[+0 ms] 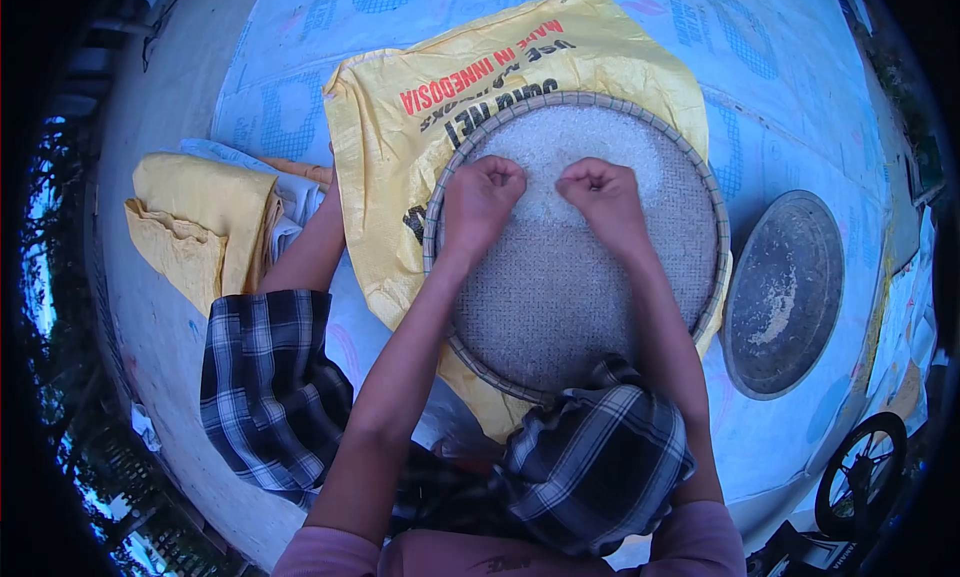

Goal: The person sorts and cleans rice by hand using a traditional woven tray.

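Observation:
A round woven winnowing tray with a bound rim lies in front of me. White grains that look like rice are spread over its far half. My left hand is at the left side of the grains, its fingertips pinched together. Opposite it, my right hand is over the grains with thumb and fingers also closed in a pinch. A small gap separates the two hands. Whatever is between the fingers of either hand is too small to make out.
Beneath the tray lies a yellow printed sack on a blue-white sheet. A dark round metal pan with some pale grains stands on the right. Folded sacks lie at left. A wheel shows at lower right.

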Tool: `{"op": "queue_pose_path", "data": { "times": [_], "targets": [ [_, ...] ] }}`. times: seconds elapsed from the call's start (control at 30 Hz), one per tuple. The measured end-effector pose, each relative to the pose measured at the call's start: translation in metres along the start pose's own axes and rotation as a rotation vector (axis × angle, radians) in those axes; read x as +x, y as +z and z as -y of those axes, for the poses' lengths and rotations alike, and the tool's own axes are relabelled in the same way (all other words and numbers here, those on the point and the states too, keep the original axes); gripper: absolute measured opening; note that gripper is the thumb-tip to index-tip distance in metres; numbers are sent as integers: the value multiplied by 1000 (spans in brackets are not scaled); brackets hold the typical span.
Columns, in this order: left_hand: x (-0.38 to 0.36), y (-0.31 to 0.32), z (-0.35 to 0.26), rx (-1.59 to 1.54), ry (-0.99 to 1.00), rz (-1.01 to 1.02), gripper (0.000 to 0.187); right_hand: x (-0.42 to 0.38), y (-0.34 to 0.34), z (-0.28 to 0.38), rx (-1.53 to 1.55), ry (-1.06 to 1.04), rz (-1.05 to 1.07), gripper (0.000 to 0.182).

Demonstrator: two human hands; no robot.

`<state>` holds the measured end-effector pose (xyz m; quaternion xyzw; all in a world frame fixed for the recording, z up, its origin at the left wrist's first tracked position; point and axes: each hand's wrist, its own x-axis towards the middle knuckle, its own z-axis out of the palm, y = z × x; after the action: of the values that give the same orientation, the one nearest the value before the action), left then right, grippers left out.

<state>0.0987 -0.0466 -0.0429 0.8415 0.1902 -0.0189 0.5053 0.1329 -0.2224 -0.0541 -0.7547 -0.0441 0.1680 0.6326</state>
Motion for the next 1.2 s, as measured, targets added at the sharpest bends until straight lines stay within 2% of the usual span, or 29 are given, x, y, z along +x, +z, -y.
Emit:
{"op": "queue_pose_path", "data": {
  "times": [0.03,0.1,0.13,0.17,0.2,0.23,0.27,0.3,0.33,0.4,0.43,0.5,0.53,0.57,0.63,0.67,0.7,0.77,0.83,0.87,0.9,0.93,0.97,1.0,1.03,1.07,1.1,1.13,1.2],
  "targets": [
    [1,-2,2,0,-2,1,10,-1,-11,0,0,2,1,5],
    [5,-7,10,-346,-56,-46,8,-2,-29,0,353,275,182,4],
    [6,-12,10,-201,-82,-42,12,-8,-21,3,353,273,180,4],
    [5,-13,8,-201,-78,-41,12,-17,-4,5,0,89,104,4],
    [-2,-18,-4,-20,-84,-36,14,-24,7,5,-352,-95,25,5],
    [-8,-21,-12,163,-90,-33,16,-27,11,1,-351,-97,24,5],
    [-10,-19,-8,165,-89,-36,16,-27,17,-5,-510,-254,-12,5],
    [-12,-15,-4,233,15,-64,17,-27,20,-7,-668,-411,-49,6],
    [-12,-11,-1,301,121,-92,19,-26,21,-8,-667,-413,-50,6],
    [-10,-7,3,317,144,-89,19,-28,15,-7,-235,-142,-85,5],
    [-9,-6,2,332,169,-88,18,-25,0,-4,-236,-142,-84,5],
    [-8,-6,-2,191,59,-49,18,-17,-40,7,705,251,151,5],
    [-7,-8,-3,52,-45,-10,18,-16,-42,11,721,235,128,7],
    [-4,-9,-1,51,-42,-7,18,-16,-35,6,719,232,124,7],
    [1,-11,5,-756,-365,135,14,-18,-4,-12,-70,-85,-52,8],
    [-1,-11,0,-756,-363,135,14,-22,8,-14,-236,-81,-61,7],
    [-3,-13,-8,-816,-398,134,12,-24,15,-11,-234,-84,-60,7],
    [-4,-15,-12,-873,-431,130,10,-26,24,-8,-638,-400,-83,4],
    [-2,-15,-9,-694,-353,193,15,-25,15,-6,-628,-377,-95,6],
    [0,-10,-8,-695,-354,194,15,-23,2,-3,-257,-129,-48,7],
    [2,1,-9,-468,-198,148,18,-20,-12,0,113,117,-1,7],
    [2,11,-13,-242,-44,101,21,-17,-30,2,107,118,-3,7],
    [4,18,-15,-246,-44,104,21,-13,-48,2,218,168,2,7],
    [5,25,-20,-64,70,97,22,-9,-56,5,329,217,8,7],
    [5,30,-23,118,185,90,24,-5,-53,5,325,218,5,7],
    [4,34,-26,212,313,37,23,-2,-45,3,41,97,-87,7],
    [4,40,-25,210,315,42,23,1,-37,4,-243,-25,-178,8],
    [5,45,-21,224,351,-2,23,4,-32,5,-244,-25,-181,8],
    [7,50,-17,248,381,-49,23,10,-25,5,-615,-224,-234,9]
  ]
}}
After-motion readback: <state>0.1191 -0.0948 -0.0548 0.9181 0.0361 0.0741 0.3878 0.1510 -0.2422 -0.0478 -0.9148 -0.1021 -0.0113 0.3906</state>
